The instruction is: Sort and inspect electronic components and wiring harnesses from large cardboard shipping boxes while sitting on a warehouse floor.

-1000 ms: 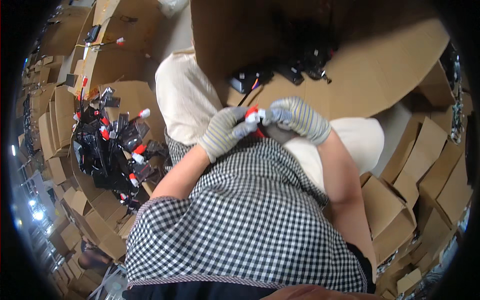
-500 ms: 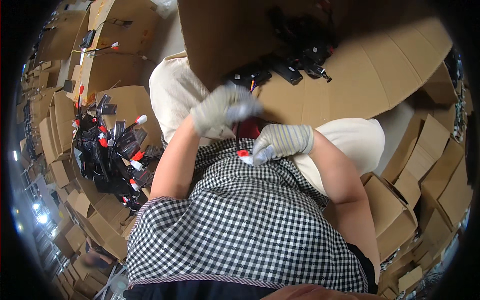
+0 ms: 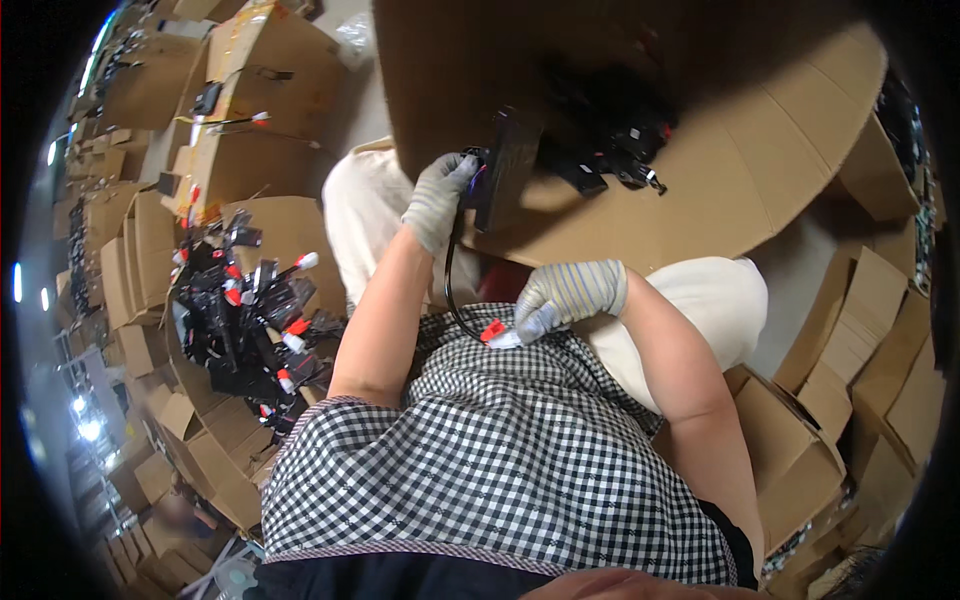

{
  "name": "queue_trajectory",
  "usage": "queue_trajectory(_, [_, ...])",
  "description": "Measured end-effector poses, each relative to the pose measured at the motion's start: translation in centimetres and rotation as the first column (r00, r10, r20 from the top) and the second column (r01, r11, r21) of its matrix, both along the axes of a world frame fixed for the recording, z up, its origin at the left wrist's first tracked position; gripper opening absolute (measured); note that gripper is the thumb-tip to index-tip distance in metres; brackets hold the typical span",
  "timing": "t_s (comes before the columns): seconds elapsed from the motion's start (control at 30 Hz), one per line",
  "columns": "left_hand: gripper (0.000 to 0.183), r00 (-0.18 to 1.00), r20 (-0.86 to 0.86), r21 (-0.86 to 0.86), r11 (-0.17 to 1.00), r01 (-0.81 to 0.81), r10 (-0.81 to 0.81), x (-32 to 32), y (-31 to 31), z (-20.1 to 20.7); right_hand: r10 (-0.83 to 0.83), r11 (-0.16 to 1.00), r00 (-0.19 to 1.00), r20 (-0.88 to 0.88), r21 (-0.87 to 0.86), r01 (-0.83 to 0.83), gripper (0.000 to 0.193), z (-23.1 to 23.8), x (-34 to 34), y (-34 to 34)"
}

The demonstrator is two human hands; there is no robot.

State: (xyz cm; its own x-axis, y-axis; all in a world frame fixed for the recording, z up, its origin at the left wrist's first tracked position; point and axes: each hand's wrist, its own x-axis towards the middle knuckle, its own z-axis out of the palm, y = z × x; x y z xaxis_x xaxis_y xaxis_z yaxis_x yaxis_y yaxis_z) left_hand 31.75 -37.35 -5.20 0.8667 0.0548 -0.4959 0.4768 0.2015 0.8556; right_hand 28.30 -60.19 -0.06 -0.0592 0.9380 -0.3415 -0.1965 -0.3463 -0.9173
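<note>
My left hand (image 3: 440, 202), in a striped glove, is closed on the cable end of a flat black rectangular device (image 3: 508, 165), which it holds up over the edge of an open cardboard box. Purplish wires show beside the fingertips. From there a black cable (image 3: 449, 278) loops down towards my lap. At its other end is a white connector (image 3: 506, 340) with a red piece (image 3: 491, 330) on it. My right hand (image 3: 572, 298), gloved likewise, pinches the white connector just above the checked apron (image 3: 480, 440).
Inside the large cardboard box (image 3: 730, 190) ahead lie several black devices (image 3: 630, 160). To my left, another box holds a heap of black devices with red and white connectors (image 3: 240, 320). Cardboard boxes (image 3: 780, 440) stand at the right. A taped carton (image 3: 275, 100) is at the far left.
My left hand, blurred in motion before, now grips the black device, raised from the box edge. My right hand keeps the connector nearly in place. The view has shifted slightly.
</note>
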Motion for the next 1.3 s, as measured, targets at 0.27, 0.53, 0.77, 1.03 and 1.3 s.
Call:
queue_trajectory(0.27, [0.041,0.864,0.401,-0.339,0.925,-0.169,0.305,-4.7,4.1,8.9,-0.124,0.977,0.985,0.12,0.188,0.101,0.03,-0.5,0.1,-0.1])
queue_trajectory(0.53, [0.03,0.745,0.278,-0.633,0.699,-0.333,0.607,-8.5,9.2,6.6,-0.363,0.892,0.877,0.316,0.391,0.228,0.034,0.3,-0.7,1.9])
queue_trajectory(0.77, [0.025,0.694,0.324,-0.733,0.635,-0.246,0.643,-8.0,8.4,4.3,-0.219,0.889,0.95,0.22,0.447,0.101,0.027,-1.2,-3.2,4.4])
queue_trajectory(1.03, [0.029,0.691,0.42,-0.813,0.583,-0.003,0.589,-8.3,6.7,5.2,-0.144,0.905,0.961,0.237,0.424,0.032,0.027,-1.9,-3.7,4.9])
queue_trajectory(1.3, [0.029,0.66,0.27,-0.866,0.477,-0.153,0.702,-8.0,7.5,3.5,-0.266,0.908,0.936,0.229,0.385,0.164,0.028,-2.4,-3.7,4.3])
